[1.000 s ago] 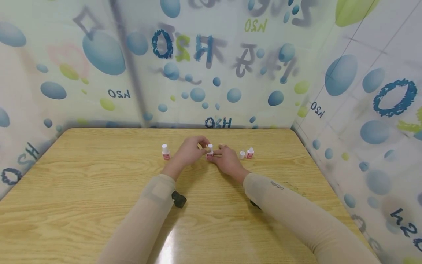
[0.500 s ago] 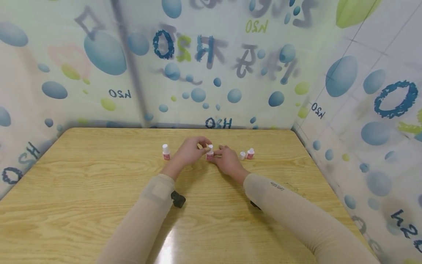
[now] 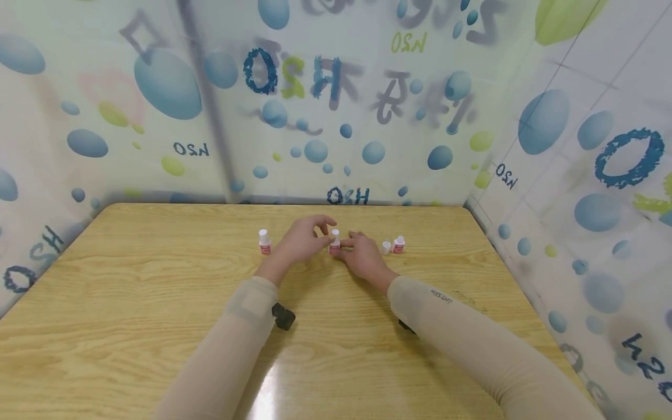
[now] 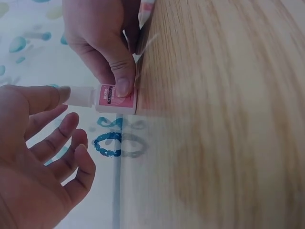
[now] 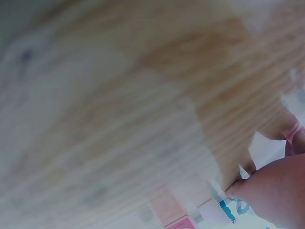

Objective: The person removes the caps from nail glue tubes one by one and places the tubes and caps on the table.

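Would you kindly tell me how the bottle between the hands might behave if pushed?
The bottle might tip if pushed at its white cap, since it stands upright and narrow. The right hand on its body probably steadies it. Its visible side looks undented, suggesting stiffness.

Head view: bright, diffuse light; wide-angle stretch toward the edges. A white glare streak lies on the wood-grain tabletop (image 3: 336, 361), well to the near side of the L hand (image 3: 301, 239); faint soft shadows fall btwn. it and the R hand (image 3: 362, 256). L-wrist view: dimmer, cool cast; nail-glue bottle (image 4: 116, 98) at the L hand fairly sharp, label partly legible; tabletop hazy. R-wrist view: murky, darkest in the corner farthest from the R hand; tabletop badly blurred, w/ pale, ghostlike veil.
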Demonstrator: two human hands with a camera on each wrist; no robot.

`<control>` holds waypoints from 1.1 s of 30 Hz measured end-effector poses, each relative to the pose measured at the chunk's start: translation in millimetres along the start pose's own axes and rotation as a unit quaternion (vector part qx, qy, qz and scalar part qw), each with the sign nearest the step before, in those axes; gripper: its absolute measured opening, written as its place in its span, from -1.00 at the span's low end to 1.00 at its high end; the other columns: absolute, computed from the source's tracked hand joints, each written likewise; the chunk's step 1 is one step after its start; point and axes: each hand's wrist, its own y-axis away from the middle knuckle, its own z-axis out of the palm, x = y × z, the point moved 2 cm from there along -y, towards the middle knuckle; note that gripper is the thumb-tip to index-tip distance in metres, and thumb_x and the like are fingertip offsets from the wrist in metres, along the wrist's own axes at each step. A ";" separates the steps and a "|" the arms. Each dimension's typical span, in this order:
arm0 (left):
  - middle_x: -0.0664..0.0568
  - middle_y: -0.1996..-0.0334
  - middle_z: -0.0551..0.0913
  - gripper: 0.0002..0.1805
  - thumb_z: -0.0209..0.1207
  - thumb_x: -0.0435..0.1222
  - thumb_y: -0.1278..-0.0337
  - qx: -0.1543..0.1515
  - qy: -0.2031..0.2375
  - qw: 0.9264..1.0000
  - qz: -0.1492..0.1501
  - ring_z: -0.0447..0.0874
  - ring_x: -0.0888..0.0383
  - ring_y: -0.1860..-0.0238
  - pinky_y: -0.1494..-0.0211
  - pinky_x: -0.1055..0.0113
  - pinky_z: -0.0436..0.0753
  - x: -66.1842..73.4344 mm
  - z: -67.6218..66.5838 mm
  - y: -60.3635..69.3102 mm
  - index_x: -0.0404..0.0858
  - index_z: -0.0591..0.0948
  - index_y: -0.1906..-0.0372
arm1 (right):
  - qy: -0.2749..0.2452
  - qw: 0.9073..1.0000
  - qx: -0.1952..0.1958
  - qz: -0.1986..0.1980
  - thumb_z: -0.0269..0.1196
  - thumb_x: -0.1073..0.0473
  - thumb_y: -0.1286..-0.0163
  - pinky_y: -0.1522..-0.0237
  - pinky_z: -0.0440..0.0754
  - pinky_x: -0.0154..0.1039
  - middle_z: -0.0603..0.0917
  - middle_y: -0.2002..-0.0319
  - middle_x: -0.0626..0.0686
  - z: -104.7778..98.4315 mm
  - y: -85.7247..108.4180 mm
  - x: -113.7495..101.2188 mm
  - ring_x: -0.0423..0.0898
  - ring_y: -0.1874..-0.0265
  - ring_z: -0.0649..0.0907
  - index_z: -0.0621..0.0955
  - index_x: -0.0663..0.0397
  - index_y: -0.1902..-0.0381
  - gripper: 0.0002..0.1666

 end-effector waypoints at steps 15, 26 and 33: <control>-0.02 -0.11 0.75 -0.79 0.28 -0.16 -0.49 0.018 0.006 0.999 -0.028 0.65 0.02 0.05 0.17 0.24 0.62 4.7 2.0 -1.1 -0.13 0.72 -0.07 | -0.010 1.000 0.000 -0.005 0.32 -0.10 -0.55 -0.65 0.21 0.26 0.34 -0.62 0.22 -0.7 0.0 0.5 0.27 -0.68 0.21 0.69 -0.13 -0.33 -0.52; -0.06 -0.08 0.76 -0.63 0.28 -0.26 -0.47 0.023 0.002 1.000 -0.007 0.67 -0.01 0.06 0.16 0.25 0.64 2.7 6.2 -0.8 -0.14 0.69 -0.30 | -0.011 0.999 0.011 -0.028 0.34 -0.09 -0.54 -0.63 0.24 0.28 0.39 -0.59 0.26 1.0 -1.3 3.0 0.32 -0.65 0.26 0.72 -0.09 -0.30 -0.53; -0.03 -0.11 0.76 -0.74 0.27 -0.22 -0.49 0.024 0.005 1.000 -0.019 0.67 0.02 0.06 0.23 0.28 0.63 4.3 5.5 0.5 -0.10 0.75 -0.17 | -0.014 1.000 0.010 -0.025 0.35 -0.07 -0.53 -0.63 0.22 0.29 0.38 -0.59 0.25 1.0 -1.8 3.6 0.31 -0.66 0.24 0.72 -0.10 -0.30 -0.54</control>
